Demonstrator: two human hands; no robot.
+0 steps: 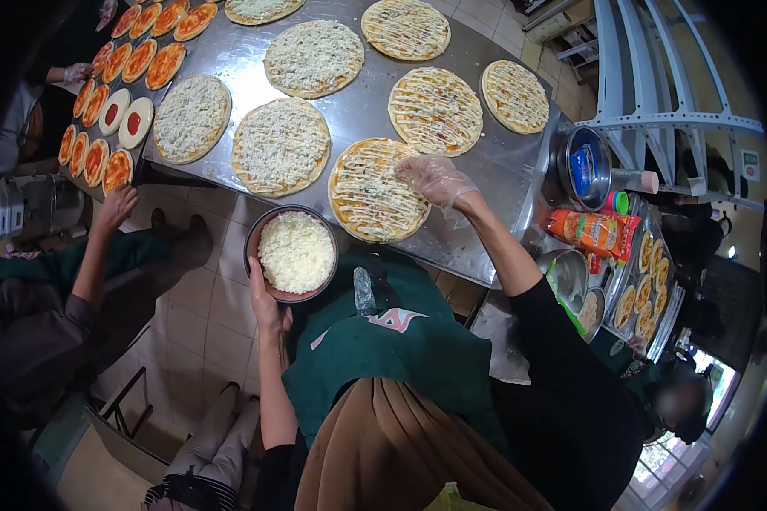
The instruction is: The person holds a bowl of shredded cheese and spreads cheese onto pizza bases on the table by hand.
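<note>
My left hand [268, 302] holds a round bowl [249, 247] by its left side. White grated cheese [296, 252] fills the bowl. Over the upper right of a pizza with pale sauce stripes [375, 204] is my right hand [435, 179], in a clear plastic glove, its fingers bent downward and close together. Whatever those fingers hold is too small to make out. Left of that pizza lies one covered in white cheese [281, 146]. Another striped pizza [435, 111] lies just above my right hand.
Several more pizzas rest on the metal table [520, 175]. A metal bowl [585, 166], an orange packet [584, 232] and a tray of small pizzas [656, 294] are at the right. Another person's hand [119, 204] touches a small pizza at the left; other people stand nearby.
</note>
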